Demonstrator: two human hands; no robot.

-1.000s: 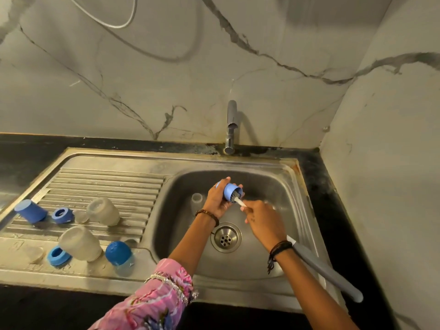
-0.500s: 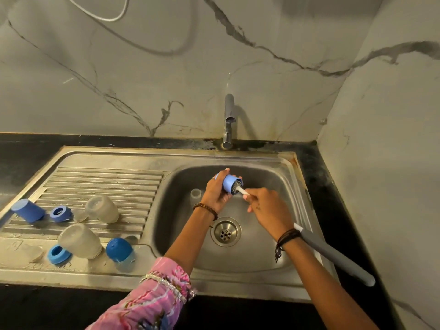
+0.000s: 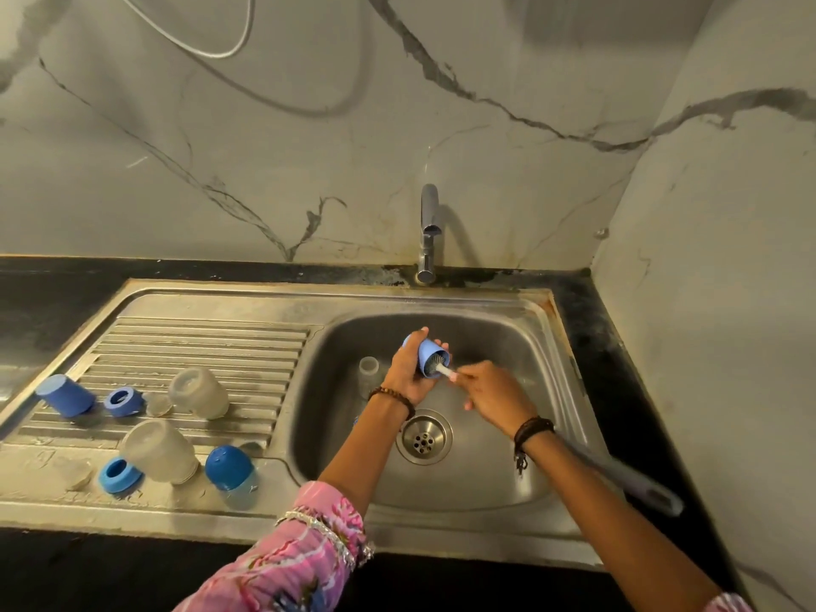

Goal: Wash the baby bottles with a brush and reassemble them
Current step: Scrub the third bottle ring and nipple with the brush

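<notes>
Blue cap (image 3: 427, 358) gripped in left hand (image 3: 408, 376) above sink (image 3: 521, 470) basin, near back edge; brush (image 3: 442, 370) pinched near bristles by right hand (image 3: 494, 393). Risk: wet cap slipping into basin; long handle striking sink's right rim, jolting grip.

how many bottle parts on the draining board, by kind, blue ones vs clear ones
Blue caps or covers: 2, one at the far left, one domed at the front
Blue rings: 2, back and front
Clear bottle bodies: 2, back and front
Small clear pieces: at least 2, back and front left; kind too faint to tell
Total: 8
</notes>
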